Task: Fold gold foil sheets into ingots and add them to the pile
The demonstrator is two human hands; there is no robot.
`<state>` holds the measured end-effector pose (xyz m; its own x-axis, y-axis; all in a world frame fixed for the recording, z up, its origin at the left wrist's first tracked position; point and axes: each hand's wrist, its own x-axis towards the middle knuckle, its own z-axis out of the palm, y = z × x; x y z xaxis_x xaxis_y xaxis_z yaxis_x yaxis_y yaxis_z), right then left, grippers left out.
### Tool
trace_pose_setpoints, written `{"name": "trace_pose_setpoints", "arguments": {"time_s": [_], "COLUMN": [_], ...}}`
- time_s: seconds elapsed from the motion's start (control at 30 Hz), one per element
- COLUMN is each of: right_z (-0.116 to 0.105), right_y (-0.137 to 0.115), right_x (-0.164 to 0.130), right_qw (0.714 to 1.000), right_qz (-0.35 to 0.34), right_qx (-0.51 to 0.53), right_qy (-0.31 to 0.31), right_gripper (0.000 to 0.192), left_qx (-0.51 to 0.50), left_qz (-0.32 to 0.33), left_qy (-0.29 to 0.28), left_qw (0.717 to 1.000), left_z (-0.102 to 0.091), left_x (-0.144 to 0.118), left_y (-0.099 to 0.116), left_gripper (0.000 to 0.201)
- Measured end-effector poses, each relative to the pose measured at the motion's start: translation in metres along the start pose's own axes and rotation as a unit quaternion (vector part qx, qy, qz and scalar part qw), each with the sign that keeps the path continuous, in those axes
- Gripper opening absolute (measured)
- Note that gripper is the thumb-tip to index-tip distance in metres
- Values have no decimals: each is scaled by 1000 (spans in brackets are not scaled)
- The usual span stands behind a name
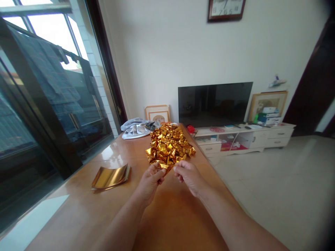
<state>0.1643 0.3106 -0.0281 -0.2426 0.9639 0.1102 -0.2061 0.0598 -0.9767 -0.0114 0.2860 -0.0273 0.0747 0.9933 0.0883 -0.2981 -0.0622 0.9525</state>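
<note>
Both hands' grip (167,170) on gold foil piece (167,166) over wooden table (167,216)

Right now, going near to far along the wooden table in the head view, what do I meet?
Left hand and right hand pinching a small gold foil piece → heap of folded gold foil pieces → crumpled grey cloth → framed picture against the wall.

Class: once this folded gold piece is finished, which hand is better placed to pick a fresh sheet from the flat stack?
Probably the left hand. The stack of gold sheets lies on its side of the table; the right hand would have to cross over. Both now pinch the gold piece.
</note>
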Motion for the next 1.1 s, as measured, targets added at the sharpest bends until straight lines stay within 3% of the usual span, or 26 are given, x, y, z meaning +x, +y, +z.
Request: {"name": "trace_pose_setpoints", "arguments": {"time_s": [0.17, 0.47, 0.83, 1.1], "right_z": [1, 1, -3, -4], "right_y": [4, -5, -10, -12], "right_x": [1, -3, -3, -4], "right_qw": [999, 999, 994, 992], "right_qz": [-34, -38, -69, -63], "right_qx": [-7, 4, -74, -78], "right_qy": [27, -35, -51, -74], "right_gripper": [19, 19, 28, 28], "left_qx": [-29, -71, -143, -160], "left_qz": [-20, -48, -107, -111], "left_qy": [-13, -24, -43, -44], "left_qw": [999, 996, 983, 980], "left_z": [-1, -5, -10, -9], "left_x": [0, 1, -1, -2], "left_y": [0, -1, 2, 3], "left_gripper": [32, 25, 22, 20]}}
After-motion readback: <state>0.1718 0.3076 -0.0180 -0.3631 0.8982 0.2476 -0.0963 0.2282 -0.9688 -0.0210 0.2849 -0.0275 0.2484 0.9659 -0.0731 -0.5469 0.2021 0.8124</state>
